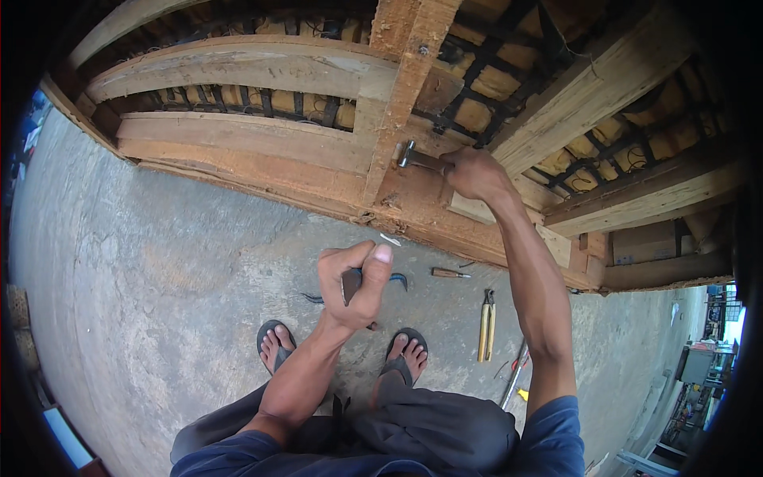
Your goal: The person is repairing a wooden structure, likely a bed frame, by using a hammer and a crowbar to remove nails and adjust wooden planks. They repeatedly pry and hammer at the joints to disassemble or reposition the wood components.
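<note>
My right hand (479, 173) grips a hammer (421, 160) by its handle. Its metal head lies against or just above the lower wooden rail of an upturned or tilted wooden frame (262, 155). Nearer to me, my left hand (350, 298) is closed in a fist, thumb on top. From the fist shows the dark, flat end of a handle-like piece (350, 285); the rest is hidden, so its kind is unclear. A small white sliver (389, 238) appears just beyond that fist. Behind the hand, a blue curved tool (400, 280) shows in part.
On the concrete floor (199, 262) lie a wooden-handled tool (450, 273), yellow-handled pincers or cutters (486, 326) and a metal rod (515, 378). Black webbing (497, 63) crosses yellowish padding inside the frame. My sandalled feet (408, 355) stand close to the tools. Shelving and clutter (707, 366) stand far right.
</note>
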Tool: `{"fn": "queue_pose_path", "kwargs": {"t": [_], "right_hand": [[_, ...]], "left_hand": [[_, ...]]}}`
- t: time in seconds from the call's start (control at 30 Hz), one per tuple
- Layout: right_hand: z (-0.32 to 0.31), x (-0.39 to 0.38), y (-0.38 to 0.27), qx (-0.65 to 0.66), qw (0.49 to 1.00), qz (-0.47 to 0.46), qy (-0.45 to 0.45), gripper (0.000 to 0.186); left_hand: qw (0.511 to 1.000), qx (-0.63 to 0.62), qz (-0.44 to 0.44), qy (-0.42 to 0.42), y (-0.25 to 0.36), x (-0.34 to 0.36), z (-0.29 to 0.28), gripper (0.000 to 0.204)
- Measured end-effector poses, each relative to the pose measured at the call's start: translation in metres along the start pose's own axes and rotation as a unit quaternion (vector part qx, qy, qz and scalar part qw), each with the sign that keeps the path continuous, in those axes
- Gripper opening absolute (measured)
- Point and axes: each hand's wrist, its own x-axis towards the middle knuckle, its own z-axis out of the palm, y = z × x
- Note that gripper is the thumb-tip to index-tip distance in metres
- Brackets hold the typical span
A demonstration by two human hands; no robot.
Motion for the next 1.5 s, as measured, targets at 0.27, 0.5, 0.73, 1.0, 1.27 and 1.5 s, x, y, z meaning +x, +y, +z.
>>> {"fn": "queue_pose_path", "kwargs": {"t": [0.27,0.5,0.73,1.0,1.27,1.5], "right_hand": [[-0.027,0.012,-0.013,-0.025,1.0,0.003,0.002,0.042],[-0.038,0.019,-0.021,-0.041,0.997,0.051,-0.043,0.042],[-0.034,0.022,-0.013,-0.065,0.998,0.014,-0.002,0.038],[-0.026,0.023,-0.026,-0.066,0.994,0.045,0.069,0.036],[-0.045,0.028,-0.038,-0.101,0.993,0.053,-0.03,0.038],[-0.034,0.035,-0.019,-0.118,0.99,0.02,-0.069,0.039]], "left_hand": [[0.991,0.039,-0.109,0.061,-0.012,0.005,-0.015,0.047],[0.985,0.013,-0.151,0.084,-0.019,0.005,-0.023,0.046],[0.978,-0.009,-0.177,0.107,-0.013,0.009,-0.017,0.045],[0.981,0.018,-0.166,0.1,-0.013,0.006,-0.015,0.044],[0.976,0.017,-0.189,0.108,-0.017,0.003,-0.019,0.044],[0.976,0.007,-0.195,0.098,-0.017,0.005,-0.015,0.044]]}}
